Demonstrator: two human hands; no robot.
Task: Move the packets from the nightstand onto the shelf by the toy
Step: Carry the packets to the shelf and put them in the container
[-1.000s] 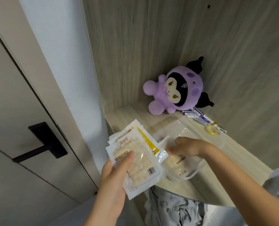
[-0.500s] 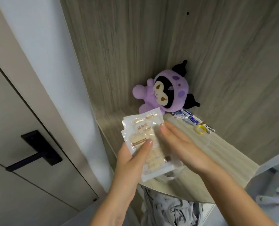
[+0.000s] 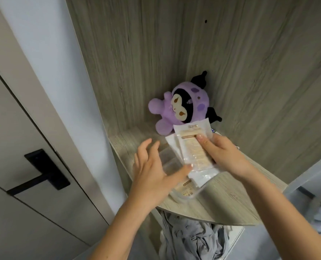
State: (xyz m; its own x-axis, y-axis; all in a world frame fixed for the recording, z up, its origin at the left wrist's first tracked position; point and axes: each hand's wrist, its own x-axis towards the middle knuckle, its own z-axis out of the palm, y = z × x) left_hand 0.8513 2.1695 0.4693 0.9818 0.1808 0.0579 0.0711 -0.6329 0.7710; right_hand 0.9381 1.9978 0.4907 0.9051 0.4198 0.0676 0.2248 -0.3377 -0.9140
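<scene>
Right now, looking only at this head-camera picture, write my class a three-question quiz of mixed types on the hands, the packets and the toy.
1. True or false: the left hand grips the packets.
2. Which hand holds the packets? A) left B) right C) both
3. Fill in: the packets' far edge lies just in front of the purple ____ on the shelf.

Key:
1. False; its fingers are spread, only the thumb tip near the stack.
2. B; the right hand holds the stack, thumb on top.
3. Plush toy, sitting in the corner.
</scene>
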